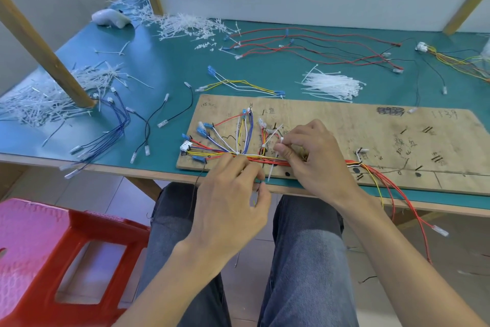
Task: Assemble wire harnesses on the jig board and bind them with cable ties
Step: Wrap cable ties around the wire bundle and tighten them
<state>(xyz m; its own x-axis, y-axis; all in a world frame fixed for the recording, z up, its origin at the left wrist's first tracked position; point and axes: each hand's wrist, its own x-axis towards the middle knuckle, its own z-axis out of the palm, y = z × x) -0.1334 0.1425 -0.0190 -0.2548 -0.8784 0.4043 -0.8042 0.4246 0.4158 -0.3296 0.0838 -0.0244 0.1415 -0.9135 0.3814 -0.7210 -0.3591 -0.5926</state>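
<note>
While the wire harness (277, 161) lies on the jig board (344, 125), its long axis runs left to right along the board's near edge. At its left end, branches fan up and away to blue and white connectors. At its right end, red and yellow wires spill off the board and hang toward the floor.

Handwriting in dark marker covers the board. The figures near the far right corner look like "1139" and those at the far left corner like "175", though both are too faint to be sure; the other scrawls cannot be read.

The left hand (230, 194) has its fingers curled, and the fingertips pinch the bundle just left of the tie point. The right hand (313, 157) pinches a white cable tie (270, 171) between thumb and forefinger. This tie crosses the bundle at right angles, with its tail pointing toward the person.

Farther back on the green table (169, 66) lie a heap of loose ties (331, 86) and piles of white offcuts (47, 98). A red stool (53, 247) stands at the left.
</note>
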